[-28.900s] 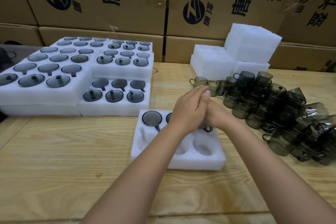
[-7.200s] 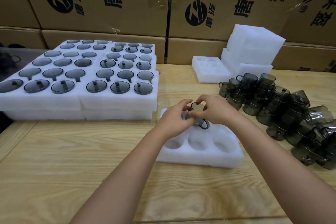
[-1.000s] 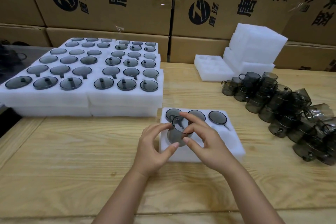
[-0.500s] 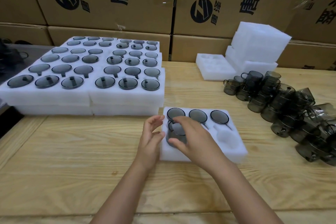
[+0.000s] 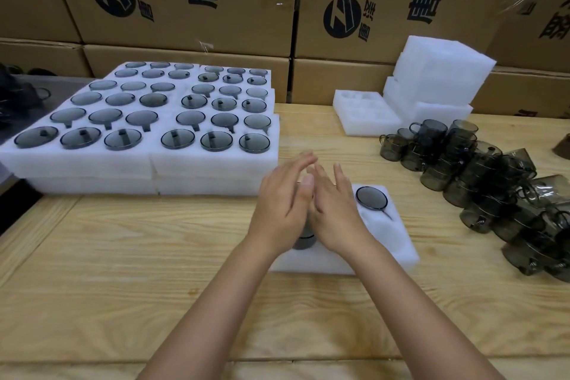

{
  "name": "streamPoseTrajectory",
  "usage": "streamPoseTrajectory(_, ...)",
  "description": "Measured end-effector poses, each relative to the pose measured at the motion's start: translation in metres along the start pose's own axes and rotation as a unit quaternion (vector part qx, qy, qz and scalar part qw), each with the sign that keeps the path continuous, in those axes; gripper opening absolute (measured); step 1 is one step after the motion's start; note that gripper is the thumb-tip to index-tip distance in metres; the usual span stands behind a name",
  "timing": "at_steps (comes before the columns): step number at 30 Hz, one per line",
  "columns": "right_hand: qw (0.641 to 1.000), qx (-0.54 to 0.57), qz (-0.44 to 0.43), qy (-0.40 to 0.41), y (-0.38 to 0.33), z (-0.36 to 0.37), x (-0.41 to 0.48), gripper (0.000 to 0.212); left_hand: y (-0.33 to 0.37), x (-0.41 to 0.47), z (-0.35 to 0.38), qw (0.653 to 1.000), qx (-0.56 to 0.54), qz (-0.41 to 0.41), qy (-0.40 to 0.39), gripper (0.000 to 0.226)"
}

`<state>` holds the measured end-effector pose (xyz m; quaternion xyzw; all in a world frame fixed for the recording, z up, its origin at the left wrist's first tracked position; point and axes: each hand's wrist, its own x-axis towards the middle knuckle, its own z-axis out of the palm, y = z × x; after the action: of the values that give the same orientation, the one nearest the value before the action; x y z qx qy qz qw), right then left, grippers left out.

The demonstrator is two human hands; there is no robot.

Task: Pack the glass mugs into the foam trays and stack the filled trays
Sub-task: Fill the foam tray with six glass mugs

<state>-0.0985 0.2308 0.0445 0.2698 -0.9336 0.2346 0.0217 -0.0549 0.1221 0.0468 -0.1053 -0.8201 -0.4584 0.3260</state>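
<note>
A white foam tray [image 5: 398, 244] lies on the wooden table in front of me. One smoky glass mug [image 5: 371, 198] sits in its back right pocket. Another mug [image 5: 303, 241] stands in the front left pocket, its lower wall showing under my palms. My left hand [image 5: 282, 203] and my right hand [image 5: 336, 210] lie side by side over that mug, fingers straight and pointing away from me. The tray's other back pockets are hidden by my hands.
Filled foam trays [image 5: 212, 163] are stacked at the left. A pile of loose mugs [image 5: 481, 182] covers the right side. An empty tray [image 5: 364, 117] and a foam stack [image 5: 438, 71] stand at the back right. Cardboard boxes [image 5: 185, 3] wall the rear.
My right hand has let go of the mug it was lowering into the front left pocket. Both hands now lie flat over it with straightened fingers.
</note>
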Motion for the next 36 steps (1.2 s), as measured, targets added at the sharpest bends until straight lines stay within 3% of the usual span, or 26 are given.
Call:
streamPoseTrajectory(4, 0.969, -0.229, 0.011, -0.095, 0.000, 0.022, 0.007, 0.083, -0.016, -0.007, 0.011, 0.980, 0.110, -0.030, -0.163, 0.047)
streamPoseTrajectory(9, 0.956, -0.257, 0.017, -0.141, 0.003, 0.028, 0.009, 0.081, -0.031, -0.012, 0.013, 0.972, 0.145, -0.040, -0.181, 0.054)
streamPoseTrajectory(12, 0.970, -0.198, 0.006, -0.144, 0.004, 0.027, 0.010, 0.074, -0.031, -0.017, 0.014, 0.990, 0.072, -0.050, -0.113, 0.049)
streamPoseTrajectory(14, 0.983, -0.140, 0.000, -0.119, 0.004, 0.026, 0.009, 0.060, -0.034, -0.028, 0.011, 0.990, -0.084, -0.115, 0.006, 0.031)
streamPoseTrajectory(18, 0.989, -0.072, -0.025, -0.127, 0.001, 0.025, 0.007, 0.058, -0.050, -0.042, 0.003, 0.901, -0.307, -0.263, 0.160, 0.036)
streamPoseTrajectory(21, 0.993, -0.026, -0.046, -0.109, -0.002, 0.024, 0.005, 0.058, -0.057, -0.038, 0.002, 0.906, -0.290, -0.274, 0.144, 0.039)
streamPoseTrajectory(23, 0.990, 0.117, -0.019, -0.072, -0.002, 0.018, 0.003, 0.053, -0.060, -0.038, 0.004, 0.907, -0.280, -0.287, 0.126, 0.042)
streamPoseTrajectory(25, 0.959, 0.282, 0.009, -0.010, 0.003, 0.008, -0.001, 0.040, -0.064, -0.040, 0.003, 0.903, -0.275, -0.305, 0.126, 0.045)
streamPoseTrajectory(26, 0.950, 0.310, 0.011, 0.040, 0.008, 0.003, -0.002, 0.034, -0.066, -0.040, 0.003, 0.901, -0.273, -0.312, 0.127, 0.045)
streamPoseTrajectory(29, 0.935, 0.297, 0.048, 0.189, 0.041, -0.017, 0.001, 0.026, -0.068, -0.040, 0.003, 0.899, -0.267, -0.326, 0.119, 0.043)
streamPoseTrajectory(31, 0.938, 0.244, 0.098, 0.228, 0.073, -0.032, 0.013, 0.022, -0.068, -0.040, 0.004, 0.895, -0.273, -0.333, 0.119, 0.044)
streamPoseTrajectory(36, 0.976, 0.067, 0.162, 0.132, 0.148, -0.055, 0.071, 0.036, -0.067, -0.039, 0.004, 0.896, -0.271, -0.326, 0.134, 0.044)
